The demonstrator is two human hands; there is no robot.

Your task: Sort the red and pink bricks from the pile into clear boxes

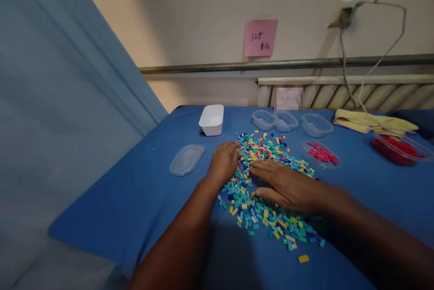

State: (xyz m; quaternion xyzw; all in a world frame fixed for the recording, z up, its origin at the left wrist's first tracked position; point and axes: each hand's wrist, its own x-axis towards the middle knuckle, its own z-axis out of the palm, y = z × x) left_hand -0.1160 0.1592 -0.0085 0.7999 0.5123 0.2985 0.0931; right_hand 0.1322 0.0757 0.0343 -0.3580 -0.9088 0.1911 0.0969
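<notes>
A wide heap of small plastic building bricks (267, 217), mostly turquoise with yellow, dark blue, pink and white ones, is spread on the blue cloth. My left hand (224, 160) rests cupped against the heap's left edge, its fingers loosely bent and held side by side, with no brick seen in it. Over the middle of the heap lies my right hand (285, 185), palm down, fingers stretched out and thumb apart. Whatever lies under its palm is hidden. One yellow brick (303, 259) sits apart near the front.
Left of the heap lie a clear lid (187, 160) and a white tub (212, 120). Clear containers (317, 125) stand behind it. Pink bricks (323, 153) fill a clear lid at right, near a tub of red pieces (396, 149) and a yellow cloth (373, 121). A cable (344, 55) hangs down the wall.
</notes>
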